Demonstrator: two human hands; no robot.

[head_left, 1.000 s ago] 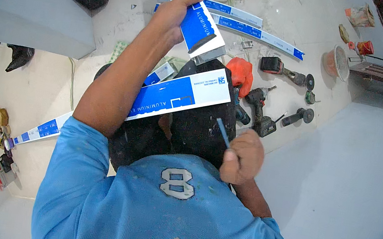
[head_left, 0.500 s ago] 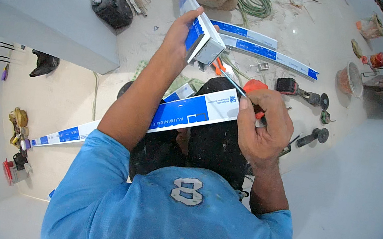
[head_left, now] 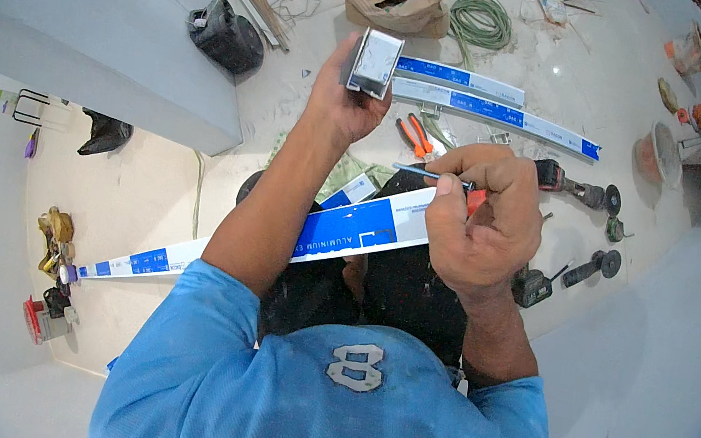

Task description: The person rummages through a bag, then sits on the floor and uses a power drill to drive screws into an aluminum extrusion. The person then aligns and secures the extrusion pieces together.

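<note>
My left hand [head_left: 343, 106] is closed around an aluminium profile [head_left: 377, 60], whose pale boxy end faces up toward me. In my right hand [head_left: 488, 232] is a screwdriver [head_left: 409, 169] with a thin metal shaft and a red handle, mostly hidden by my fingers. Its shaft points left, below the held profile and apart from it. Across my thighs lies a long aluminium strip [head_left: 347, 226] in blue and white film, running to the lower left. A shorter film-covered piece [head_left: 349, 191] rests just beyond it. Orange-handled pliers [head_left: 416, 136] lie on the floor between my hands.
Two more film-wrapped strips [head_left: 496, 111] lie ahead. To the right are a cordless angle grinder [head_left: 580, 187], a second grinder-like tool [head_left: 592, 267] and a dark power tool [head_left: 532, 287]. Farther off are a brown sack [head_left: 394, 1], coiled green hose [head_left: 481, 20] and a black container [head_left: 225, 39].
My left hand has turned the profile so its end faces me, lower than before. The screwdriver has come away from the profile and swung nearly level. The view has shifted slightly.
</note>
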